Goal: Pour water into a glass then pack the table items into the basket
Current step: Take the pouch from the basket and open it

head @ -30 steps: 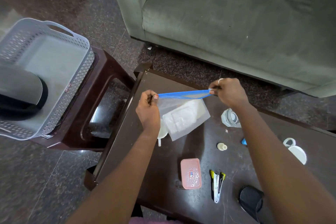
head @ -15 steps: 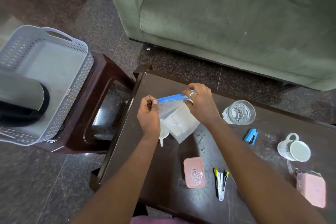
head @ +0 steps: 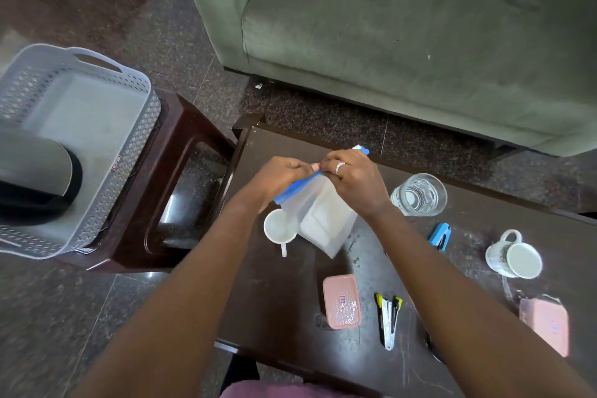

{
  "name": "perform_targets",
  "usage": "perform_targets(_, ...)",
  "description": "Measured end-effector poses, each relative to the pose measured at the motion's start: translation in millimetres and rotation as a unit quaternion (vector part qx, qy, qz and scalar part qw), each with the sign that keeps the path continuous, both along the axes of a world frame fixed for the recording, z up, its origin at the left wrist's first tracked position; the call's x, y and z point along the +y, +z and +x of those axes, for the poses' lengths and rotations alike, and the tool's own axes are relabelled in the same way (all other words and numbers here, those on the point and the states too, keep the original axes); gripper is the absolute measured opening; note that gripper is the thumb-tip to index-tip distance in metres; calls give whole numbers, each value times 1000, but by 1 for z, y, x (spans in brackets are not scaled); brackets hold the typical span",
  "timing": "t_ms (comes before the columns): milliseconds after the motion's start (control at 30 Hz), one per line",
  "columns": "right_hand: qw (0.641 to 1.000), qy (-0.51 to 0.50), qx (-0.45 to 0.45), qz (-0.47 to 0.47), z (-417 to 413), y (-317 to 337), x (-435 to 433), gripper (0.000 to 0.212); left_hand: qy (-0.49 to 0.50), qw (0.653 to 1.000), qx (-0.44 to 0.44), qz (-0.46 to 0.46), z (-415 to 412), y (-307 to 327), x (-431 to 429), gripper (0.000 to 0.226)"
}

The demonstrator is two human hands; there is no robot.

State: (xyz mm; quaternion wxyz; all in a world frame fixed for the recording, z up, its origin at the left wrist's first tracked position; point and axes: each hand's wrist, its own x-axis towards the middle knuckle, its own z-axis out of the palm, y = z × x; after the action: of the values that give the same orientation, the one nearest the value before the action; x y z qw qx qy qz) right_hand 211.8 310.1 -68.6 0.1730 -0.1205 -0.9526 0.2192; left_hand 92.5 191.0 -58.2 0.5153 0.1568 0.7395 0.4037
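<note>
Both hands hold a clear zip bag with a blue seal strip above the dark table. My left hand pinches the strip at its left part. My right hand pinches it right beside, fingertips of both hands almost touching. White contents show inside the bag. A glass of water stands to the right of my right hand. The grey perforated basket sits on a brown stool at the left, with a kettle inside.
On the table lie a small white cup, a pink box, a stapler, a blue stapler, a white mug and a pink case. A green sofa stands behind.
My right hand has slid left along the blue strip until it meets my left hand. The bag now hangs tilted below both hands.
</note>
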Motion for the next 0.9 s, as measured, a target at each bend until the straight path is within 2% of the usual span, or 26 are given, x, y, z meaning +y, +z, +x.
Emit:
perform_targets(167,1000,-10,15,10,5,5,4,2,-47,996,-69,5,2,7,7,25)
perform_targets(367,998,7,24,60,9,12,11,6,2,998,-36,41,8,2,10,20)
perform_targets(567,999,-24,-5,37,11,15,12,11,96,993,-58,47,14,0,6,8)
perform_targets(633,999,-17,-22,35,12,17,12,13,143,989,-5,27,17,-2,5,8)
perform_targets(733,994,33,-62,85,10,22,12,13,128,975,178,-30,18,-6,4,6)
perform_targets(800,984,75,-109,119,6,29,10,13,122,971,202,-27,20,-5,4,9)
perform_targets(900,959,106,-231,124,1,41,9,11,139,972,189,-16,23,-4,6,9)
